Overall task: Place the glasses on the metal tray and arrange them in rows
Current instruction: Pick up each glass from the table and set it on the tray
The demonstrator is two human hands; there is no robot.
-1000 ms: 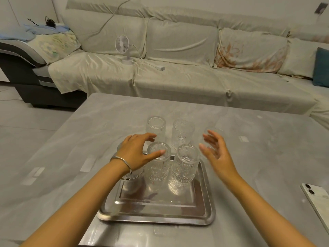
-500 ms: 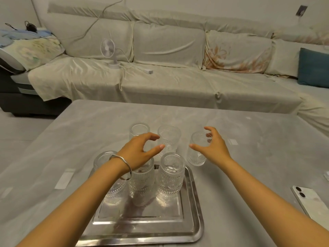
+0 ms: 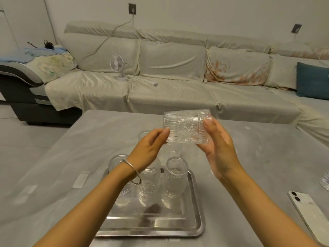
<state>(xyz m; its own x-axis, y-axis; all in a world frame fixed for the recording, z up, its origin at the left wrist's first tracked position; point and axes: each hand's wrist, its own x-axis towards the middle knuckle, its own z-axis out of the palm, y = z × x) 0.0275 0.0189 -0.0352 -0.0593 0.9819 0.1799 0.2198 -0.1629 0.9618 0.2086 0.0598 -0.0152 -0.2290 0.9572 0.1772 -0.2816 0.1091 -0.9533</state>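
Observation:
A patterned clear glass (image 3: 186,127) lies on its side in the air, above the grey table. My right hand (image 3: 218,148) grips its right end, and my left hand (image 3: 148,150) touches its left end with the fingertips. Below, the metal tray (image 3: 194,223) carries three upright glasses in a row: right (image 3: 175,177), middle (image 3: 148,184) and left (image 3: 118,163), the last two partly hidden by my left arm. Beyond the tray, two more glasses stand on the table, one (image 3: 142,135) behind my left hand and one (image 3: 171,152) under the lifted glass.
A white phone (image 3: 309,213) lies on the table at the right, with a bit of glassware (image 3: 324,181) at the frame's edge. A covered sofa (image 3: 178,90) with a small fan (image 3: 116,64) runs along the far side.
My right hand has picked a glass up off the table, raised it and turned it sideways. My left hand came up from the tray's glasses to meet its other end.

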